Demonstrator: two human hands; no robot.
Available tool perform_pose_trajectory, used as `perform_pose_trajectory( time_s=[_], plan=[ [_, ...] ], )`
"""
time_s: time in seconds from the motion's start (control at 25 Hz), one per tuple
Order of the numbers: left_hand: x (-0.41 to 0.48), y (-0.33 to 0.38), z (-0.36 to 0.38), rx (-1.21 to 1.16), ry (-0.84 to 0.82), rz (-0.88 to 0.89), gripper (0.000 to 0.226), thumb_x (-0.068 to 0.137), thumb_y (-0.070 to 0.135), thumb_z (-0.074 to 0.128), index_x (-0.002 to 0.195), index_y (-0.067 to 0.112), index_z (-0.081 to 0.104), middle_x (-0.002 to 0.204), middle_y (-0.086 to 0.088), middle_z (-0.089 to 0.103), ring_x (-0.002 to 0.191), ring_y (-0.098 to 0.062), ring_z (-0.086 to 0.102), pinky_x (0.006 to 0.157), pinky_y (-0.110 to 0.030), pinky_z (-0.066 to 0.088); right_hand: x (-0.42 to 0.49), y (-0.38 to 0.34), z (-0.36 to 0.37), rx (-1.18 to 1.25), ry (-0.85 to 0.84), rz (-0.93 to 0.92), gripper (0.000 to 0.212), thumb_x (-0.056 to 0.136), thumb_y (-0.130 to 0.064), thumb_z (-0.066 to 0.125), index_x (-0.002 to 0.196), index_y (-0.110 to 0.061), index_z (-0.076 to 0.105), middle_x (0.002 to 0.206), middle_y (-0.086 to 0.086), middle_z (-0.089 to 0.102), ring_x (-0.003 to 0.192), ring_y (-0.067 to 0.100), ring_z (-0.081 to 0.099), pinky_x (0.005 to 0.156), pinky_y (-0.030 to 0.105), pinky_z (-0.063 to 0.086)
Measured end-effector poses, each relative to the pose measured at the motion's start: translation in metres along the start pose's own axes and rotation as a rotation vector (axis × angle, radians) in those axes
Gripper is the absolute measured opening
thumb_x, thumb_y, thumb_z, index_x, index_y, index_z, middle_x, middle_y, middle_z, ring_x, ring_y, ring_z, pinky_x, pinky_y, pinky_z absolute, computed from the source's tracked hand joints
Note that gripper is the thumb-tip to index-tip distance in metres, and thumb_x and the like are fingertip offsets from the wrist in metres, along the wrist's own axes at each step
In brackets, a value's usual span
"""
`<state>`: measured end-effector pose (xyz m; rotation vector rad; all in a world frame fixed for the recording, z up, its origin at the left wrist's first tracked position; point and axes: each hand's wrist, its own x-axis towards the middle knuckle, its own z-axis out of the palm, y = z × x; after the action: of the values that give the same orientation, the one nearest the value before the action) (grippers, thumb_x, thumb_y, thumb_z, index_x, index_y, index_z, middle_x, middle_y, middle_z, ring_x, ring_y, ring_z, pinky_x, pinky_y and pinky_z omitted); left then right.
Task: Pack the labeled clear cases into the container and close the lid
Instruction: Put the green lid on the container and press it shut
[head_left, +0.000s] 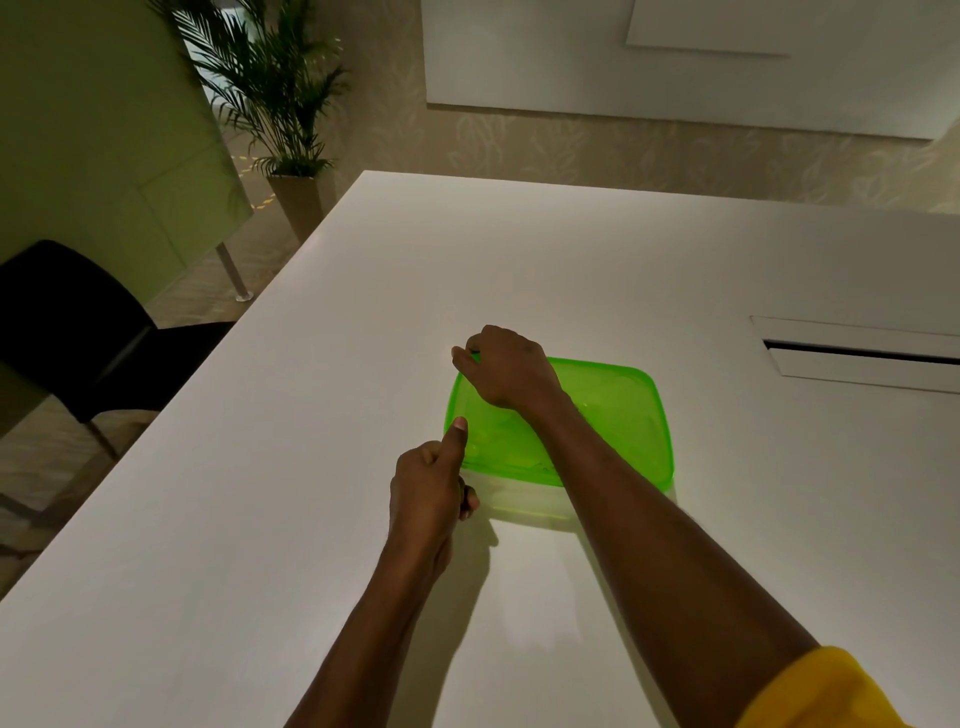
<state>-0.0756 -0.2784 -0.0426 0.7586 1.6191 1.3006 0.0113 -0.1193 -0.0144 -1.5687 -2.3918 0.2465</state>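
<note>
A clear container with a translucent green lid on top stands on the white table. My right hand reaches across the lid and pinches its far left corner. My left hand grips the near left corner, with the thumb pressed flat on the lid's edge and the fingers curled under the rim. Faint pale shapes show through the lid; I cannot make out labeled cases inside.
A slot with a flap is set into the table at the right. A black chair stands off the table's left edge. A potted palm and a green panel are behind.
</note>
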Motion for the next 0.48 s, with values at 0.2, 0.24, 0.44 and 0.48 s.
perform_pose_trajectory(
  time_s=[0.2, 0.24, 0.44, 0.48],
  plan=[
    [0.001, -0.004, -0.002, -0.004, -0.028, 0.028, 0.054, 0.099, 0.046, 0.061, 0.064, 0.014, 0.036, 0.047, 0.0, 0.032, 0.04, -0.02, 0.043, 0.048, -0.027, 0.035, 0.0, 0.0, 0.001, -0.024, 0.0, -0.002, 0.048, 0.101, -0.049, 0.038, 0.102, -0.015, 0.073, 0.11, 0.006, 0.067, 0.106, 0.028, 0.063, 0.084, 0.036, 0.046],
    [0.001, -0.004, -0.001, -0.009, -0.032, 0.034, 0.053, 0.1, 0.046, 0.062, 0.066, 0.012, 0.037, 0.047, 0.0, 0.032, 0.04, -0.019, 0.042, 0.048, -0.026, 0.034, 0.0, 0.0, 0.001, -0.024, 0.001, -0.002, 0.049, 0.101, -0.049, 0.038, 0.102, -0.015, 0.073, 0.11, 0.006, 0.067, 0.106, 0.028, 0.063, 0.083, 0.036, 0.047],
    [0.0, -0.001, -0.007, 0.041, -0.077, 0.044, 0.056, 0.099, 0.051, 0.059, 0.064, 0.015, 0.034, 0.047, -0.002, 0.033, 0.037, -0.018, 0.037, 0.048, -0.025, 0.032, 0.0, 0.0, 0.0, -0.032, -0.007, -0.006, 0.05, 0.102, -0.049, 0.037, 0.104, -0.015, 0.073, 0.112, 0.006, 0.067, 0.107, 0.028, 0.063, 0.084, 0.037, 0.047],
    [0.001, 0.0, -0.011, 0.103, -0.104, 0.046, 0.058, 0.098, 0.056, 0.057, 0.064, 0.014, 0.038, 0.046, -0.003, 0.037, 0.037, -0.018, 0.038, 0.048, -0.026, 0.034, 0.0, 0.001, 0.0, -0.033, -0.006, -0.008, 0.05, 0.102, -0.049, 0.037, 0.105, -0.015, 0.073, 0.112, 0.006, 0.067, 0.108, 0.028, 0.063, 0.085, 0.037, 0.047]
  ],
)
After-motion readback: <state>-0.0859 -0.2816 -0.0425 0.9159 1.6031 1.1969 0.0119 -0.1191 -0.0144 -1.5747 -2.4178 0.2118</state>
